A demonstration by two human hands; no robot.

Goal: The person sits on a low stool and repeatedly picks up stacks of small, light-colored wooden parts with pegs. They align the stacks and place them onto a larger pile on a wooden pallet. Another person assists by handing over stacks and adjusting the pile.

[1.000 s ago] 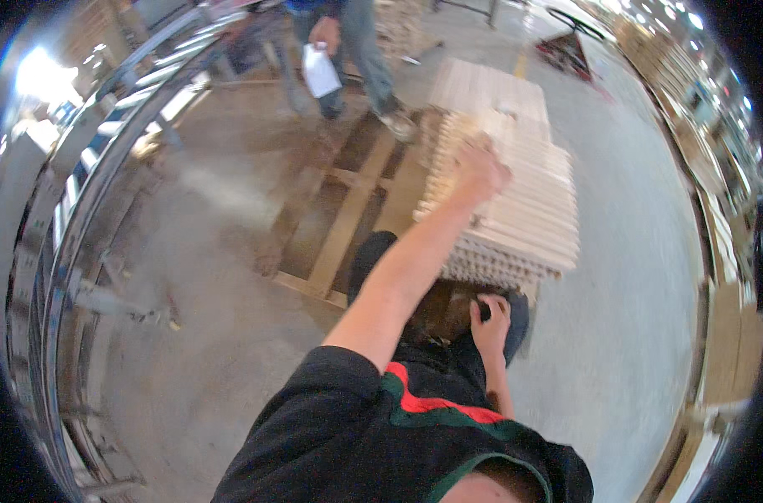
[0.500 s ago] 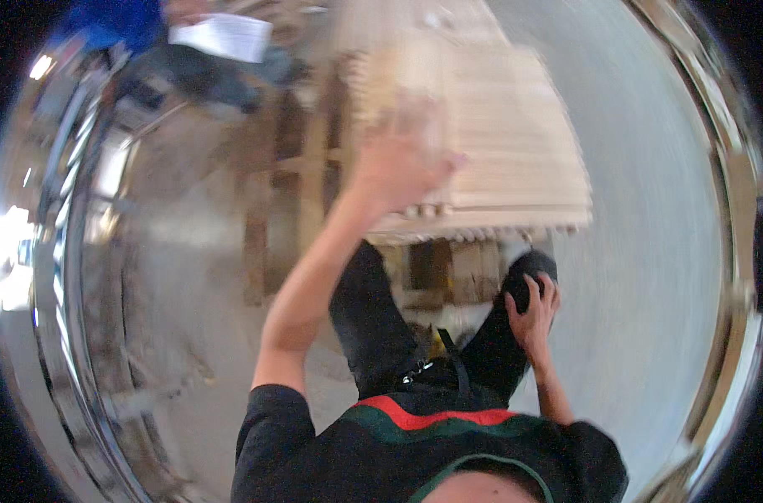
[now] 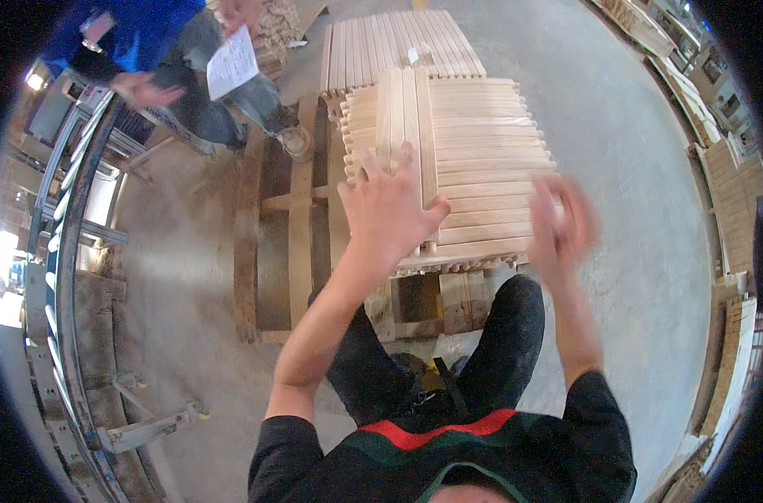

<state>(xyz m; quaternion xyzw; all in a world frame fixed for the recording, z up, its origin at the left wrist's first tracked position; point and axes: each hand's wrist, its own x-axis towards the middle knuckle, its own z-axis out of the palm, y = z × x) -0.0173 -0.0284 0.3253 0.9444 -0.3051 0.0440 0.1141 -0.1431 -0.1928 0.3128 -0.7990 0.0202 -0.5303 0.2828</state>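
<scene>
A stack of pale wooden slats stands before my knees, its top layer running crosswise. Several loose slats lie lengthwise over its left part, pointing away from me. My left hand is spread over the near ends of these slats, thumb out to the right. Whether it presses on them or only hovers, I cannot tell. Beside the stack's right edge is my right hand, raised and smeared by motion, so its fingers do not show clearly.
Under the stack is a wooden pallet, reaching out to the left. Another slat stack stands behind. At the far left a person in a blue top holds a white paper sheet. A roller conveyor runs along the left.
My right hand has left my right knee and come up beside the stack. My left hand stays over the slats. The view has steadied, and the other person's paper has shifted.
</scene>
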